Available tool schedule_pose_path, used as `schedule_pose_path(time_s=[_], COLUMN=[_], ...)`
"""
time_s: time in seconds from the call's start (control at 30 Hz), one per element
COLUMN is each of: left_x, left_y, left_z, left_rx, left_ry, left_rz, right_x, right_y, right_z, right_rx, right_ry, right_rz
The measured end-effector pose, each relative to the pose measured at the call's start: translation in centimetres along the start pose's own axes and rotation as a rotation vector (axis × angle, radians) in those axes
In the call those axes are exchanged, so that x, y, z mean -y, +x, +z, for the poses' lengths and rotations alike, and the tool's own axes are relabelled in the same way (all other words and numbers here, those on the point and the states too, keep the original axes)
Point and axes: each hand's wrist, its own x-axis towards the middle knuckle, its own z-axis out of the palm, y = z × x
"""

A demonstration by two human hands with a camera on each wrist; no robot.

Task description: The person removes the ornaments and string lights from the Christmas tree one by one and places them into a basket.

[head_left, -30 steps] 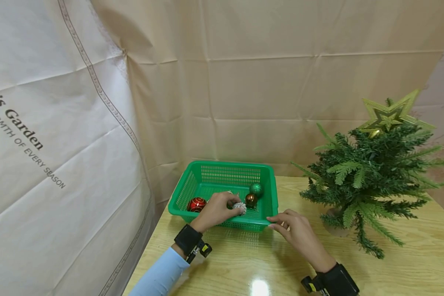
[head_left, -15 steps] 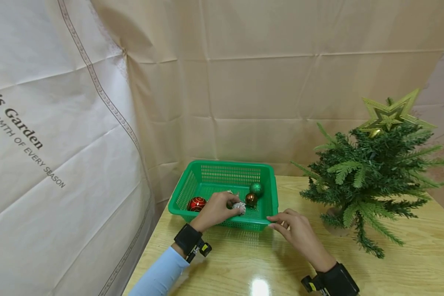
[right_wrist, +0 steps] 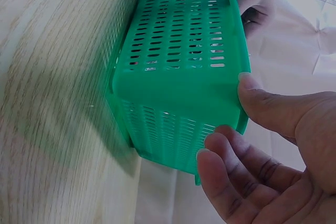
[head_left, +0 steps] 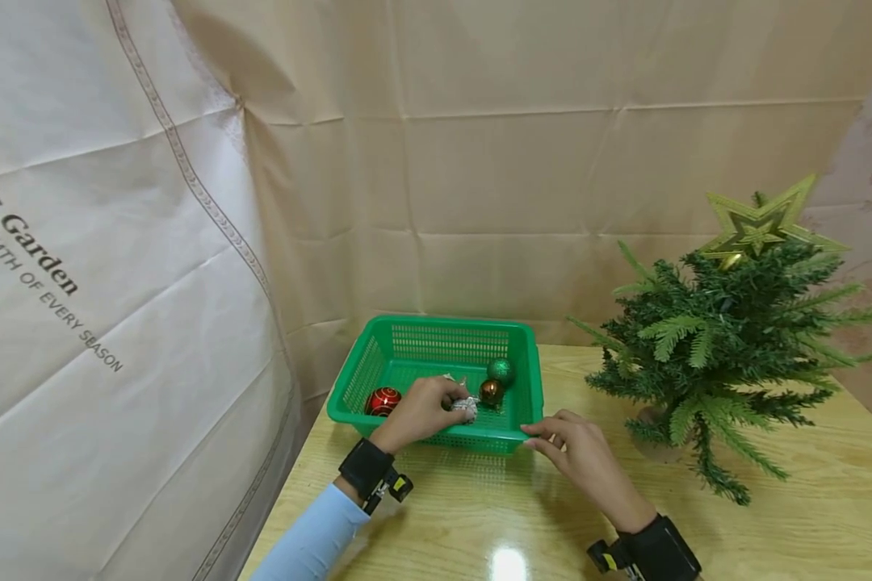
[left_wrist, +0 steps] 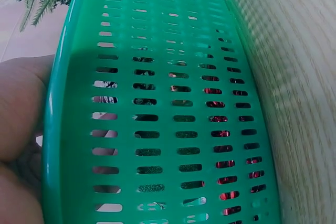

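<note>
In the head view, my left hand reaches over the near rim of a green plastic basket. Its thumb and fingers pinch a crinkled silvery-white ornament, partly covered by the hand. A red ball ornament with gold swirls lies left of that hand; a brown ball and a glittery green ball lie to its right. My right hand pinches the basket's near right corner. In the right wrist view, the thumb presses the rim, with fingers below it.
A small artificial Christmas tree with a gold star on top stands right of the basket on the wooden table. Beige cloth hangs behind, and a pale printed cloth hangs at the left.
The head view has shifted very slightly. Both hands, the basket and the ornaments otherwise keep their places.
</note>
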Motion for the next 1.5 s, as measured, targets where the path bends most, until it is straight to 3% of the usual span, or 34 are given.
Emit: schedule_pose_path(time_s=[0.83,1.07,1.23,1.5], left_x=[0.1,-0.4,-2.6,-9.4], left_y=[-0.1,0.2,1.6,6.0], left_z=[-0.3,0.1,0.7,1.3], left_rx=[0.010,-0.048,-0.119,-0.190], left_ry=[-0.027,-0.041,-0.086,-0.168], left_rz=[-0.033,0.010,0.120,0.362], right_x=[-0.1,0.3,1.6,5.2], right_y=[-0.1,-0.4,-1.2,-1.5], right_z=[-0.2,-0.8,-3.8,-12.8], right_rx=[0.018,0.066,0.083,-0.039], right_ry=[0.004,-0.024,0.023,0.089], right_rz=[-0.008,0.002,0.003,-0.041])
